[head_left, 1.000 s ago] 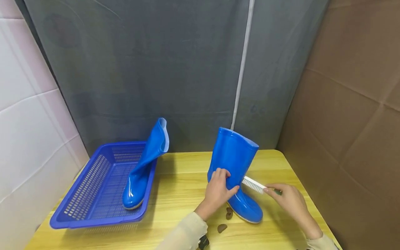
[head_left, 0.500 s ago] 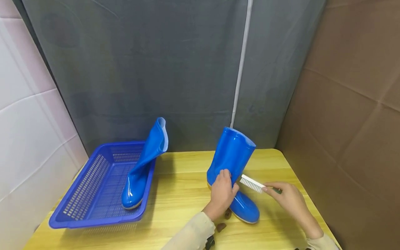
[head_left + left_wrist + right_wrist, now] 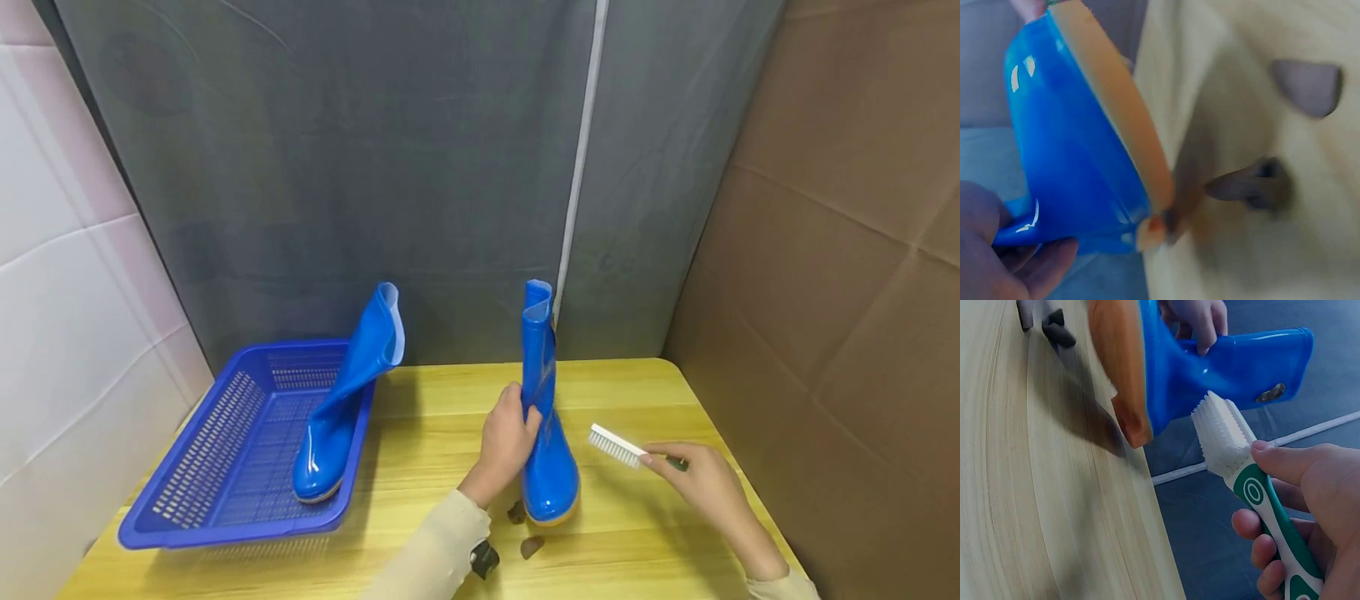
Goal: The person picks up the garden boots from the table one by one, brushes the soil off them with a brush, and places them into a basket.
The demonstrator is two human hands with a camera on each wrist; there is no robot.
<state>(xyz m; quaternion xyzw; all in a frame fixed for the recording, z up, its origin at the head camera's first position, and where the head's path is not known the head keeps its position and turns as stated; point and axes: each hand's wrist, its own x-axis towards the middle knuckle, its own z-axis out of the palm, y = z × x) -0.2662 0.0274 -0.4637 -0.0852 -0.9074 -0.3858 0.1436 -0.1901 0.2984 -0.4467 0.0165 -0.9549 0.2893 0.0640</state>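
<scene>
A blue rain boot (image 3: 551, 475) with an orange-brown sole (image 3: 1119, 94) is held toe toward me by my left hand (image 3: 506, 437), whose fingers and thumb grip the shaft near the ankle. In the right wrist view a dark brown patch (image 3: 1270, 392) shows on the boot's shaft. My right hand (image 3: 705, 483) holds a scrubbing brush (image 3: 1225, 437) by its green and white handle. The brush's white bristles are to the right of the boot, apart from it in the head view. Brown pieces (image 3: 1310, 87) lie on the table near the toe.
A blue plastic basket (image 3: 247, 540) stands on the left of the wooden table (image 3: 435, 467). Inside it a second blue boot (image 3: 322, 454) leans against the right rim. A grey curtain (image 3: 360, 183) hangs behind, and a brown cloth wall (image 3: 840, 292) borders the right side.
The boot has turned from toe pointing right to toe facing me, and my left hand has shifted left with it. The brush, first against the boot, is now clear of it to the right.
</scene>
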